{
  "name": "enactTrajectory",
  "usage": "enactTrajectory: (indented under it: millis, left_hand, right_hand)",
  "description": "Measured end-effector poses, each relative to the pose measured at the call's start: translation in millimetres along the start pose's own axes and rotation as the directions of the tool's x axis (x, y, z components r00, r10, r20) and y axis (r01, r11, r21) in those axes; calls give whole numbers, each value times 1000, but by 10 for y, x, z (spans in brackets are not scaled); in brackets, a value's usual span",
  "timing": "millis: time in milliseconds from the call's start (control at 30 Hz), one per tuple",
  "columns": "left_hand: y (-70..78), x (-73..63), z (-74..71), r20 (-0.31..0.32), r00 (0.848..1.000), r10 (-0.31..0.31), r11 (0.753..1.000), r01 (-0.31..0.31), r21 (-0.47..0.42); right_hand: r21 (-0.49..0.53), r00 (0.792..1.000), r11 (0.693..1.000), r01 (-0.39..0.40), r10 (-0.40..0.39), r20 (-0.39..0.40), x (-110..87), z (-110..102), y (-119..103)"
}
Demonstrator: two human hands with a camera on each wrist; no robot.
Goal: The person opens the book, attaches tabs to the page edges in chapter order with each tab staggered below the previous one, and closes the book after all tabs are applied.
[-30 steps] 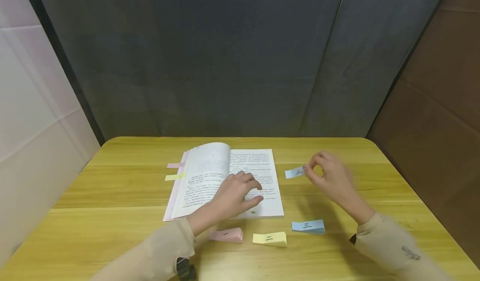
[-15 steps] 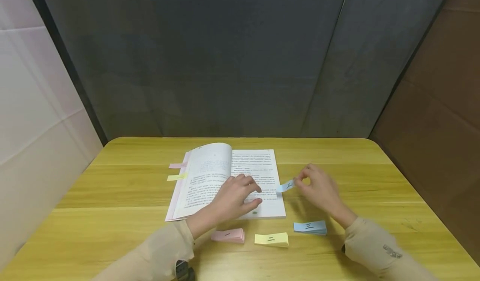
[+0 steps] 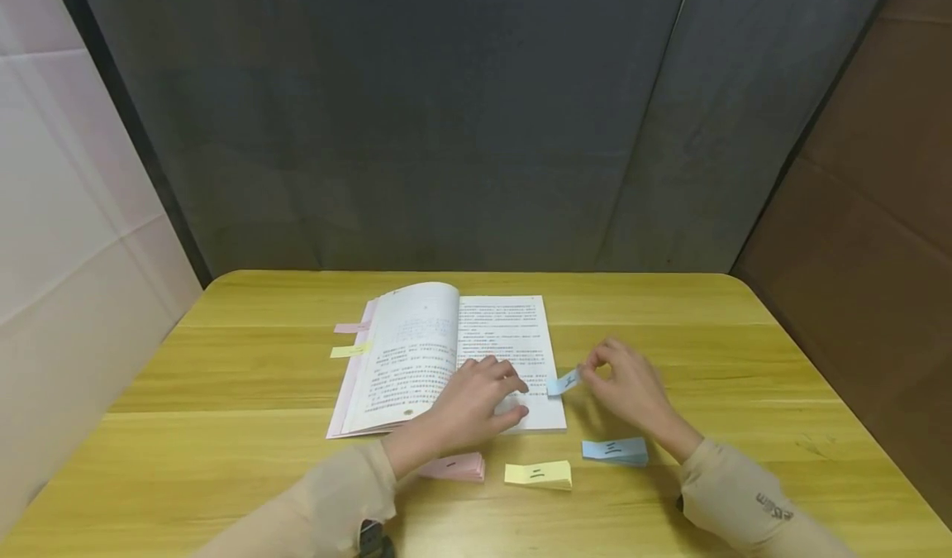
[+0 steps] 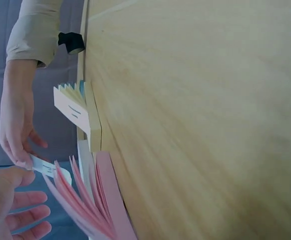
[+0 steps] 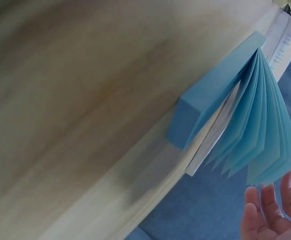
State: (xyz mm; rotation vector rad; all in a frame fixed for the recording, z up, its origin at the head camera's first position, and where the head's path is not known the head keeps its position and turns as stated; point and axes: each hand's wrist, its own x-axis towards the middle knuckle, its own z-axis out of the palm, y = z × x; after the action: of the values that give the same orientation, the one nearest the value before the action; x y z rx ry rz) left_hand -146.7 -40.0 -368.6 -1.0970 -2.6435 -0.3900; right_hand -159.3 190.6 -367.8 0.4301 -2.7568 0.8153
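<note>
An open book [image 3: 416, 368] lies on the table, printed pages up. My left hand [image 3: 472, 401] is over the lower part of its right page, fingers loosely bent and holding nothing. My right hand [image 3: 628, 388] pinches one end of a blue sticky note [image 3: 565, 382] with a dark handwritten mark. The note's other end meets the right edge of the page; whether it is stuck there I cannot tell. In the left wrist view the note [image 4: 48, 169] shows between thumb and fingers of the right hand [image 4: 16, 120].
Pink [image 3: 459, 467], yellow [image 3: 538, 475] and blue [image 3: 614, 451] sticky note pads, each marked, stand along the book's front. A pink tab [image 3: 348, 327] and a yellow tab [image 3: 348, 350] stick out from its left edge. Dark cloth [image 3: 446, 128] hangs behind the table.
My right hand has moved left and nearer with the blue sticky note, bringing it to the book's right edge. My left hand has shifted slightly right and down over the page.
</note>
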Motion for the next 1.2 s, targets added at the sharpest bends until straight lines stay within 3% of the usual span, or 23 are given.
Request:
enactTrajectory:
  millis: [333,667,967,1200]
  left_hand:
    - [71,71,105,92,996,21,999,-25,46]
    - [134,136,196,135,989,63,992,-76,97]
    - [206,191,283,282,958,48,990,-83,112]
    - [214,181,316,318,947,50,985,-100,141]
  right_hand:
    - [-14,1000,1000,17,-17,-6,-6,37,30]
    - [-27,1000,1000,11,-11,6,-15,50,37]
    - [-47,999,999,2,0,33,-16,65,42]
    - [-69,999,998,6,-2,53,-2,72,69]
